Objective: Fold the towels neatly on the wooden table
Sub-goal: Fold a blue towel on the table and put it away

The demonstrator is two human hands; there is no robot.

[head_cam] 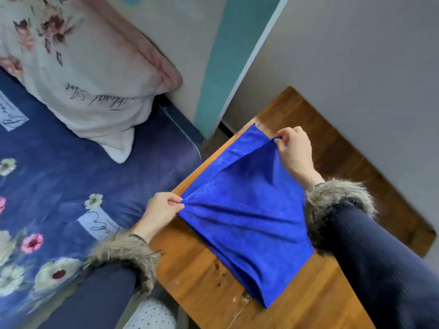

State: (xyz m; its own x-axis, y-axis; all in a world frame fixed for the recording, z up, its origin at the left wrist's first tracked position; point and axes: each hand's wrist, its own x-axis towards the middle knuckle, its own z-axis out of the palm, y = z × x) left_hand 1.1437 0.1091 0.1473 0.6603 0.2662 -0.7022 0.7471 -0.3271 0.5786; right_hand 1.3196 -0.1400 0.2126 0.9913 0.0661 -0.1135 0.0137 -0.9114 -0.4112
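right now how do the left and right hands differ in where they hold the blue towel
The left hand pinches the blue towel at its near left corner, by the wooden table's edge beside the bed. The right hand pinches a far corner, lifted off the layer beneath. Both pinch with fingertips and wear fur-cuffed sleeves.

A bright blue towel [244, 210] lies on the wooden table [204, 281], its top layer lifted.

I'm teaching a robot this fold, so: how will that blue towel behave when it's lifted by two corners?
Probably floppy: the blue towel sags and creases between the left hand and right hand. Likely light, since fingertip pinches raise its top layer. It looks unlikely to slide much on the wooden table.
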